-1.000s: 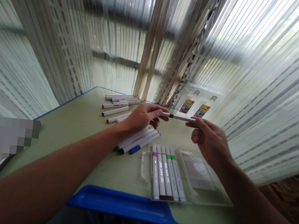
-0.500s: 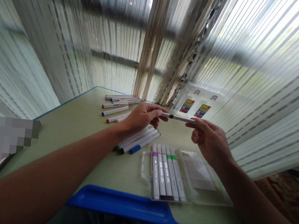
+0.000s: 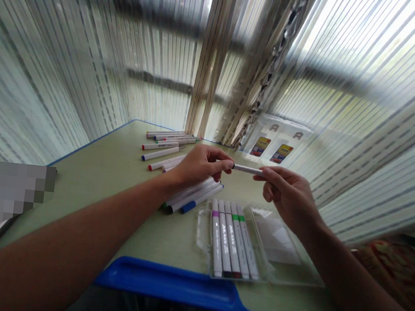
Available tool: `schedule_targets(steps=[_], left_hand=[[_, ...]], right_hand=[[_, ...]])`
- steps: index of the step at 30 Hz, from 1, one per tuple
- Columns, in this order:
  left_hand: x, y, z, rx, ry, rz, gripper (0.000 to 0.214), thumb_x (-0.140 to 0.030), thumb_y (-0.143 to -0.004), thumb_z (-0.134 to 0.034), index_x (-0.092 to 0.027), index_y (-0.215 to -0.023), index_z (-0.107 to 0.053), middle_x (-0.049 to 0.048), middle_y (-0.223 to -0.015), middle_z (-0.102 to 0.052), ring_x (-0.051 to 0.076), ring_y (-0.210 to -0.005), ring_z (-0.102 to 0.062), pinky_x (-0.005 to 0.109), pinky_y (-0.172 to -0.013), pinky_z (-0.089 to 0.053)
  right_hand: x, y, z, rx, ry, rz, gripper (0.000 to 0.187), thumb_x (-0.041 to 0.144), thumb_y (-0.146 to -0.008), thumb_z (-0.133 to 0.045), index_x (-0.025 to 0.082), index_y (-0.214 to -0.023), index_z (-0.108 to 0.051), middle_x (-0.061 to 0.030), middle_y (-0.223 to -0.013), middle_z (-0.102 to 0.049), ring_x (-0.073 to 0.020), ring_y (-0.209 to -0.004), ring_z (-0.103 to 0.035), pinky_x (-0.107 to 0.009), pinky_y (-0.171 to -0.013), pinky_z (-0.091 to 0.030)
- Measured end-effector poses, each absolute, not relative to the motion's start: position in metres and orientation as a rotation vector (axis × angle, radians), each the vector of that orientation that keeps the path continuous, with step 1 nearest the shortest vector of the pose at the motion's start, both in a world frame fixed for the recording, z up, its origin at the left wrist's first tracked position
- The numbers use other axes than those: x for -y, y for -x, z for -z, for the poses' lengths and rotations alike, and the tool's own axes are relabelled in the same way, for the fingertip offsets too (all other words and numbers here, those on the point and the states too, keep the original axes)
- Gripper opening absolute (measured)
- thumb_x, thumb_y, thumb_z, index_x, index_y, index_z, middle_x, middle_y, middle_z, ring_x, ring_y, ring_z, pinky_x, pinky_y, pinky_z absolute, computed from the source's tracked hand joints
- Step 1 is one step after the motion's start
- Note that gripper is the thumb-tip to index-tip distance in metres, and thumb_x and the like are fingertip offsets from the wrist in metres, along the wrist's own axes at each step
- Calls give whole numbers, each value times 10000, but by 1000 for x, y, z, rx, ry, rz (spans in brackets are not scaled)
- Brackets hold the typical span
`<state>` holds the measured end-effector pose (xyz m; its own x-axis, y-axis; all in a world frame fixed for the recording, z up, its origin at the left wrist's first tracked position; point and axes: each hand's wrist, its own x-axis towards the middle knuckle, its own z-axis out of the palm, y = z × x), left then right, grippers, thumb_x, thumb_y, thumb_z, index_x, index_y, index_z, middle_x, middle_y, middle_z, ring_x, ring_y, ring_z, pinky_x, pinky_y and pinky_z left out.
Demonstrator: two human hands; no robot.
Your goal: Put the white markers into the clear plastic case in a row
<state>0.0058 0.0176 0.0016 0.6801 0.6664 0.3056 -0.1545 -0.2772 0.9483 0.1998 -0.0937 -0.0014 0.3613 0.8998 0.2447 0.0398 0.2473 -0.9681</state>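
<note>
My left hand (image 3: pixel 199 164) and my right hand (image 3: pixel 287 196) hold one white marker (image 3: pixel 246 169) level between them, above the green table (image 3: pixel 116 175). The left fingers pinch its dark-banded end and the right fingers pinch the other end. Below my hands lies a clear plastic case (image 3: pixel 279 247) with several white markers (image 3: pixel 232 239) side by side in its left half. A bunch of loose markers (image 3: pixel 196 196) lies just under my left hand.
More loose markers (image 3: pixel 164 146) are scattered at the table's far side. A clear package with coloured labels (image 3: pixel 275 143) leans against the striped curtains (image 3: pixel 347 91). A blue tray edge (image 3: pixel 164 282) runs along the near side.
Both hands have dropped slightly and moved closer together, so less of the marker shows between them. The view has shifted a little.
</note>
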Motion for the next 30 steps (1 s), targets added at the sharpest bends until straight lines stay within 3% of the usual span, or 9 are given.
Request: schedule_targets(steps=[11, 22, 30], left_hand=[[-10, -7, -3, -456, -1723, -801, 162, -196, -781, -735, -61, -869, -740, 40, -683, -687, 67, -500, -558, 197, -503, -456], [-1, -14, 1, -389, -1798, -741, 237, -278, -770, -775, -64, -863, -736, 41, -711, -682, 69, -505, -558, 194, -482, -454], [0, -14, 2, -355, -1801, -718, 259, -285, -780, -773, -59, -905, -756, 46, -693, -686, 75, -524, -570, 192, -498, -465]], right_hand=[[94, -203, 8, 1177, 1183, -782, 183, 319, -757, -829, 170, -825, -748, -41, -744, -737, -60, -425, -487, -211, -392, -335], [99, -192, 2, 1290, 1339, -690, 277, 377, -648, -894, 156, -736, -752, -14, -573, -649, -78, -425, -468, -212, -394, -332], [99, -192, 2, 1321, 1392, -649, 310, 398, -628, -901, 147, -739, -757, -17, -567, -646, -77, -424, -471, -203, -389, -348]])
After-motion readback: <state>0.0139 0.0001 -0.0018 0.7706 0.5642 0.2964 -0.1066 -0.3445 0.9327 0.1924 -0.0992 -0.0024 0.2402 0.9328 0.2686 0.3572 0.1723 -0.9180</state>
